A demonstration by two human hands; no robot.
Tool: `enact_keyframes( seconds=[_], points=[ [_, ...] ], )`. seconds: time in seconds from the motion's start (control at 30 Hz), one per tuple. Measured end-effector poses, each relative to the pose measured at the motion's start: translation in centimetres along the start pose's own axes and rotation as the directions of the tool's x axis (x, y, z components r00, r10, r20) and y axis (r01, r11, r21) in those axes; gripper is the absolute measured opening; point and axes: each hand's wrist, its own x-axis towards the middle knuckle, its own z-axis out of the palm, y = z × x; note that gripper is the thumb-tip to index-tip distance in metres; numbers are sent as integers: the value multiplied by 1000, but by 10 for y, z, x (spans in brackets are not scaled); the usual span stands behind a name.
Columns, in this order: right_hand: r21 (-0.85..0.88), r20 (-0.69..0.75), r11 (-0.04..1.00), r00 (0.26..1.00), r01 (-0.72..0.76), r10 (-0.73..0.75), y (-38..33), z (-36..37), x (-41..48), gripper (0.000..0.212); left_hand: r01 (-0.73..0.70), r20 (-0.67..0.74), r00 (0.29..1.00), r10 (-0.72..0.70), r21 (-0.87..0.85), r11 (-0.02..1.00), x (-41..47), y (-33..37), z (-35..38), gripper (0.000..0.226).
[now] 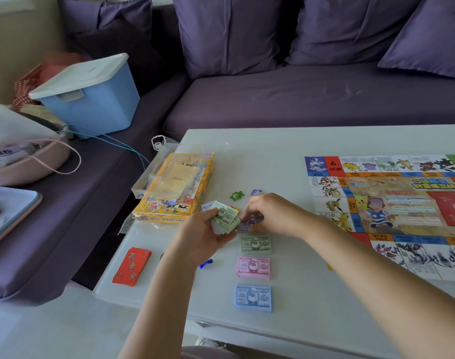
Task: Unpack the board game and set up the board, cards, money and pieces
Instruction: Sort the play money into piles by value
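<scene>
Money step: sorting notes by value, judged well along, with the board [392, 211] already open flat
Next move: lay the purple note [252, 222] flat at 12 o'clock of the green 2000 stack [255, 244], then peel the next one cleanly, as thin notes likely cling
Blue 500 stack [252, 297]: one, nearest, at 6 o'clock of the hands
Pink 1000 stack [253, 267]: one, just beyond it
Red card deck [132, 266]: one, at 9 o'clock of the pink pile
Blue pawn [205, 263]: one, between them
Left hand [203, 235]: grips one fan of mixed notes [225, 217]
Right hand [270, 212]: close beside it, fingertips pinching the purple note on the tabletop [273, 156]
Star tokens: two, green [237, 195] and purple [256, 192], at 12 o'clock
Game box [174, 203]: one, at 10 o'clock, clear tray [166, 177] on top
Board place: 3 o'clock of the hands
</scene>
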Motion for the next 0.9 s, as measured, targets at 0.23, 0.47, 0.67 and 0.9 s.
enact_keyframes(
  seconds=[0.23, 0.47, 0.67, 0.9],
  points=[
    [24, 33, 1000, 999, -1, 0, 1, -4, 0, 25, 2, 10, 1000, -1, -26, 1000, 0, 0, 1, 22],
    [61, 11, 998, 1000, 13, -14, 1, -1, -1, 26, 4, 22, 1000, -4, -32, 999, 2, -1, -1, 20],
    [78, -70, 995, 996, 55, -49, 3, 4, -1, 15, -2, 28, 1000, 4, -69, 998, 3, -1, -1, 20],
    [103, -120, 994, 992, -30, 42, 13, -13, -10, 13, -7, 37, 999, 10, -82, 997, 2, -1, -1, 21]
  ],
)
